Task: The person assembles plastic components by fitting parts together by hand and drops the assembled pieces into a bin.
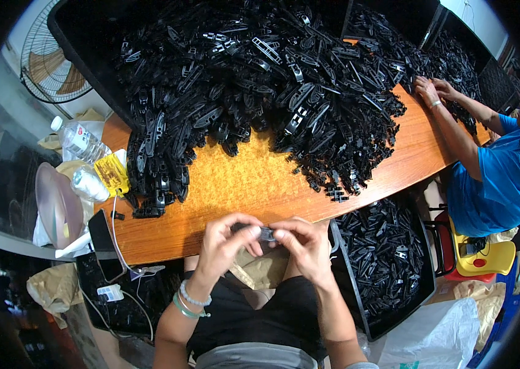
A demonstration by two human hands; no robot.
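Near the front edge of the wooden table (235,178), my two hands meet over my lap. A small dark plastic part (266,234) sits between them, partly hidden by the fingers. Thumb and fingers of my left hand (228,242) pinch one end of it. My right hand (307,246) is closed on the other end. Beyond them lies a large heap of loose black plastic parts (309,111), some long and slatted, others short and clip-like. Smaller pieces (340,190) spread along its right front edge.
A black bin (367,313) of similar parts stands beside my right leg. At the left are a water bottle (82,140), a yellow tag (112,174), a cable (114,237) and a fan (57,61). A co-worker in a blue shirt (487,184) handles parts at the right.
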